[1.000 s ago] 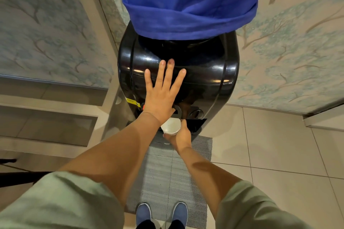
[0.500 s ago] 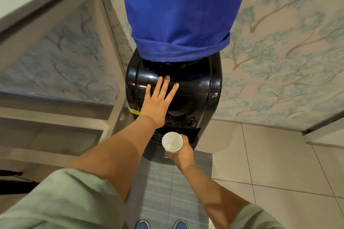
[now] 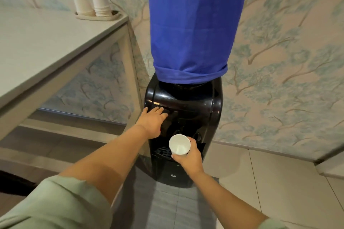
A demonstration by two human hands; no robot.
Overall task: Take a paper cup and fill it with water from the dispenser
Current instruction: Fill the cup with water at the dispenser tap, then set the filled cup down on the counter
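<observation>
A white paper cup [image 3: 179, 144] is upright in my right hand [image 3: 189, 156], held just in front of the taps of a black water dispenser [image 3: 202, 109]. The cup's inside looks pale; I cannot tell how much water is in it. A large bottle under a blue cover [image 3: 193, 24] stands on top of the dispenser. My left hand [image 3: 151, 120] lies flat against the dispenser's upper left front, fingers spread, holding nothing. The drip tray [image 3: 162, 151] shows below the cup.
A pale table [image 3: 55, 42] stands to the left, with two stacks of upturned paper cups [image 3: 91, 2] on a tray at its far corner. A grey mat [image 3: 178, 208] lies on the tiled floor before the dispenser. Wallpapered walls are behind.
The view has pulled back and up, bringing the table and cup stacks into sight. My right hand has drawn the cup out from under the taps and raised it. My left hand stays on the dispenser.
</observation>
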